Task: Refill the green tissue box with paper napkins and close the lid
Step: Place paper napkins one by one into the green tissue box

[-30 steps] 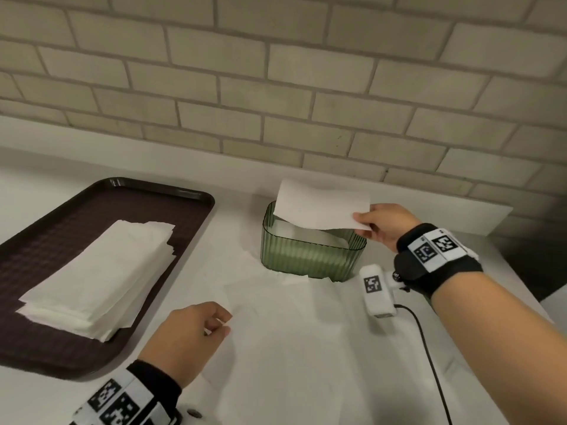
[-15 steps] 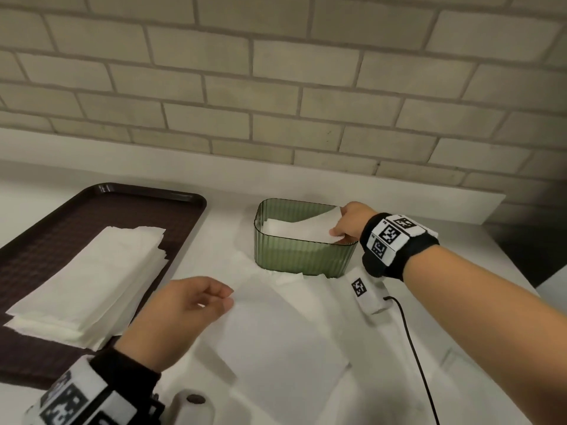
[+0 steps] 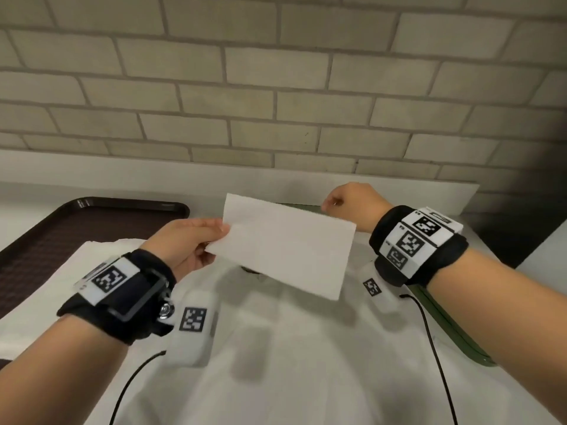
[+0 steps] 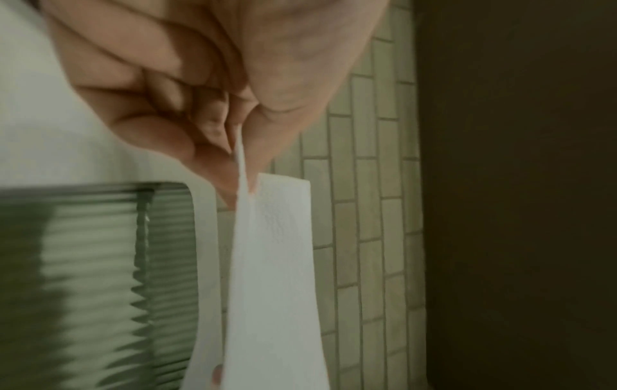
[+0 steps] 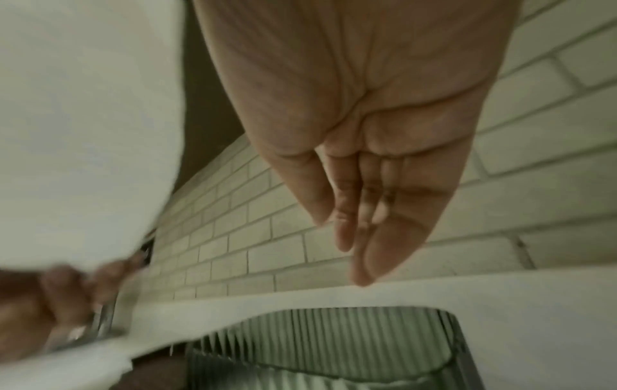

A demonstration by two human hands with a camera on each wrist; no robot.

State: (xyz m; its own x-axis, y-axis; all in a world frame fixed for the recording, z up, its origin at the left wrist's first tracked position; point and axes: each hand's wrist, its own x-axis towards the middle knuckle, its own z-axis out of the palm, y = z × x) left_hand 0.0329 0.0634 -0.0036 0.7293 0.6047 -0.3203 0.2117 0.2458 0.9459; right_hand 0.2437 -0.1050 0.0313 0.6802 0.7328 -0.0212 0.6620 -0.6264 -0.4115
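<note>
The green tissue box (image 5: 333,340) stands open on the table (image 3: 306,378) toward twelve o'clock, mostly hidden in the head view behind the one raised napkin (image 3: 285,246); white paper lies inside it. The left hand (image 3: 187,243) pinches that napkin's nine o'clock edge between thumb and fingertips. The right hand (image 3: 352,204), at about one o'clock over the box, holds nothing, its fingers straight and together. The step looks like loading napkins singly; next the sheet needs carrying over the opening and laying flat. Count: one box, one napkin in the air, one stack (image 3: 92,250) on one dark tray (image 3: 46,240) at nine o'clock, and one green piece (image 3: 454,335) at four o'clock, likely the lid
</note>
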